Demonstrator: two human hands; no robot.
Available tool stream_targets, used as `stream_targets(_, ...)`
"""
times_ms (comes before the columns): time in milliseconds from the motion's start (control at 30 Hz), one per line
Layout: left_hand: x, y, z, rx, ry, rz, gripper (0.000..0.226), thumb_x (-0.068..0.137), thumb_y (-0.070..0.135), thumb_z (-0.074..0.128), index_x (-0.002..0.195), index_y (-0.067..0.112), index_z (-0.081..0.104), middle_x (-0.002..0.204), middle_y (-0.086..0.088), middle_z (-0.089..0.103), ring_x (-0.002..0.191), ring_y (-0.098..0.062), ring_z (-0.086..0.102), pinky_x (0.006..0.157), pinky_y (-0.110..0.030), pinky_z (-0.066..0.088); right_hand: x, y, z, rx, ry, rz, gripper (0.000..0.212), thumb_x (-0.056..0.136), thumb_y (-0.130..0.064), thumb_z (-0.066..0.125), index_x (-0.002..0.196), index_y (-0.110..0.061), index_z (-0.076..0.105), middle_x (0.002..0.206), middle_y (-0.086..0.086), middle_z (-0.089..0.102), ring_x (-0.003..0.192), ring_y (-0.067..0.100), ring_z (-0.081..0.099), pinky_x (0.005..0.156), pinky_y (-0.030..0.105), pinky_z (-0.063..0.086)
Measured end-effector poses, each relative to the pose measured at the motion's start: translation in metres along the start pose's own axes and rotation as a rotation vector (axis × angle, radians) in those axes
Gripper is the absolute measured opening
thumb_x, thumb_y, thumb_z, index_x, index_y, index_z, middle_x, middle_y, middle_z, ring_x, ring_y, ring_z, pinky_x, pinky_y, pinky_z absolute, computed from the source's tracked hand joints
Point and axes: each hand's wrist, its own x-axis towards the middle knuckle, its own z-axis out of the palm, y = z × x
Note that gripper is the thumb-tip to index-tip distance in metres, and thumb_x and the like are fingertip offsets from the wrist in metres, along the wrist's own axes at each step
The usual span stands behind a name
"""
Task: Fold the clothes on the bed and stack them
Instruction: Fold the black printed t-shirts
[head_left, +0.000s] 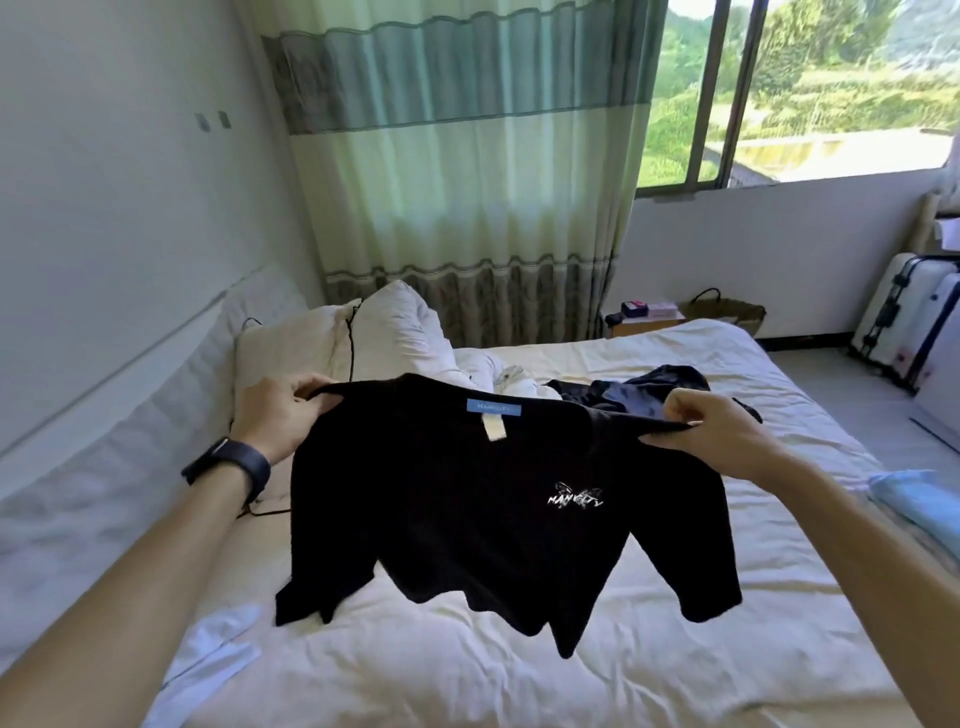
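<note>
Gripping the black T-shirt (483, 499) at its shoulders, the left hand (283, 415) and right hand (722, 431) hold it spread above the middle of the bed (701, 649), its hem brushing the sheet; dark clothes (639, 392) lie heaped toward the far edge.

My one camera rides on my head (wide-angle, so the walls bow), facing forward and down over the bed (649, 654) toward the curtain (457, 182) and window (810, 88). It sits close above my left hand (280, 415) and right hand (727, 436), the black T-shirt (467, 519) between them mid-frame.
</note>
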Motion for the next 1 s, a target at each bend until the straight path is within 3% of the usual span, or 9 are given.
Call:
stream_targets(67, -0.006, -0.006, 0.003, 0.026, -0.054, -0.026, 0.007, 0.089, 0.018, 0.075, 0.095, 0.021, 0.075, 0.08, 0.004, 0.07, 0.074, -0.007, 0.061, 0.061, -0.005, 0.041, -0.009, -0.004, -0.01, 0.101, -0.138, 0.058, 0.035, 0.085, -0.012, 0.082, 0.067, -0.027, 0.056, 0.064, -0.018, 0.053, 0.055, 0.001, 0.044, 0.054, 0.013, 0.034)
stream_targets(200, -0.024, -0.013, 0.013, 0.054, 0.003, -0.083, 0.007, 0.088, 0.022, 0.076, 0.092, 0.021, 0.07, 0.083, 0.0, 0.069, 0.081, -0.017, 0.062, 0.066, -0.025, 0.042, -0.038, -0.002, -0.005, 0.22, -0.366, 0.233, 0.011, 0.093, -0.011, 0.072, 0.092, -0.021, 0.078, 0.087, 0.008, 0.073, 0.079, 0.017, 0.068, 0.075, 0.028, 0.049)
stream_targets(367, -0.05, -0.023, 0.02, 0.253, 0.05, 0.051, 0.006, 0.091, 0.02, 0.072, 0.096, 0.017, 0.071, 0.084, -0.008, 0.072, 0.084, -0.032, 0.067, 0.067, -0.033, 0.047, -0.059, 0.02, 0.016, -0.2, -0.014, 0.166, 0.014, 0.082, -0.021, 0.085, 0.079, -0.023, 0.071, 0.073, 0.001, 0.064, 0.071, 0.019, 0.059, 0.066, 0.029, 0.042)
stream_targets(467, -0.065, -0.033, 0.023, 0.343, 0.182, 0.209, 0.01, 0.096, 0.019, 0.064, 0.105, 0.018, 0.068, 0.093, -0.013, 0.073, 0.083, -0.039, 0.067, 0.066, -0.04, 0.048, -0.071, 0.027, 0.02, -0.266, 0.17, 0.081, 0.021, 0.081, -0.019, 0.085, 0.081, -0.02, 0.064, 0.072, -0.003, 0.061, 0.067, 0.012, 0.055, 0.061, 0.022, 0.039)
stream_targets(600, -0.087, -0.048, 0.043, 0.184, 0.206, -0.081, 0.016, 0.1, 0.03, 0.057, 0.109, 0.02, 0.064, 0.101, -0.014, 0.073, 0.093, -0.041, 0.066, 0.071, -0.04, 0.047, -0.089, 0.026, 0.026, -0.336, 0.241, 0.013, 0.03, 0.08, -0.01, 0.085, 0.077, -0.015, 0.055, 0.067, -0.001, 0.053, 0.065, 0.023, 0.049, 0.058, 0.029, 0.036)
stream_targets(733, -0.103, -0.055, 0.056, 0.138, 0.234, 0.023, 0.01, 0.101, 0.035, 0.046, 0.105, 0.028, 0.051, 0.094, -0.01, 0.07, 0.078, -0.037, 0.064, 0.06, -0.039, 0.042, -0.098, 0.027, 0.03, -0.367, 0.333, 0.125, 0.029, 0.078, -0.007, 0.073, 0.072, -0.023, 0.05, 0.069, -0.005, 0.055, 0.065, 0.021, 0.05, 0.054, 0.033, 0.035)
stream_targets(800, -0.105, -0.058, 0.06, 0.237, 0.141, 0.033, 0.011, 0.101, 0.035, 0.045, 0.107, 0.028, 0.051, 0.098, -0.014, 0.07, 0.081, -0.04, 0.065, 0.061, -0.042, 0.045, -0.095, 0.026, 0.03, -0.407, 0.319, 0.25, 0.025, 0.079, -0.008, 0.069, 0.072, -0.023, 0.05, 0.069, -0.004, 0.056, 0.068, 0.026, 0.052, 0.054, 0.033, 0.033)
stream_targets(867, -0.113, -0.061, 0.063, 0.296, 0.079, 0.004, 0.012, 0.102, 0.034, 0.045, 0.109, 0.027, 0.052, 0.102, -0.017, 0.07, 0.087, -0.043, 0.065, 0.064, -0.045, 0.048, -0.093, 0.028, 0.032, -0.286, 0.244, 0.352, 0.021, 0.081, -0.005, 0.065, 0.075, -0.02, 0.053, 0.069, 0.001, 0.063, 0.072, 0.03, 0.063, 0.055, 0.033, 0.038)
stream_targets(1000, -0.13, -0.066, 0.061, 0.229, 0.146, -0.038, 0.024, 0.098, 0.048, 0.035, 0.107, 0.031, 0.05, 0.098, -0.013, 0.069, 0.082, -0.04, 0.063, 0.062, -0.041, 0.044, -0.101, 0.031, 0.033, 0.264, 0.146, 0.44, 0.024, 0.092, 0.006, 0.06, 0.083, -0.015, 0.052, 0.081, 0.011, 0.062, 0.059, 0.021, 0.074, 0.047, 0.026, 0.055)
